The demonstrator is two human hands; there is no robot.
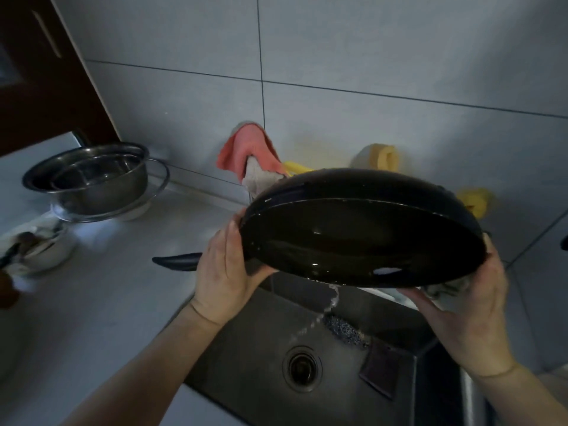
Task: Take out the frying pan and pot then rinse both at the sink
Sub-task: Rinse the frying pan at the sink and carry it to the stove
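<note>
Steel sink (264,330) at 6 o'clock; left hand (222,272) and right hand (467,318) grasp tilted frying pan (362,232), water pouring; pot (92,176) at 9 o'clock.

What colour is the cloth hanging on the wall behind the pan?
The cloth is pinkish-red, seen best in the head view.

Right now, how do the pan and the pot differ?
The pan is black, wide and shallow; the pot is shiny steel and deeper. The pan is held tilted over the sink by both hands, pouring water; the pot sits upright on the counter, untouched. Both are round cookware.
</note>
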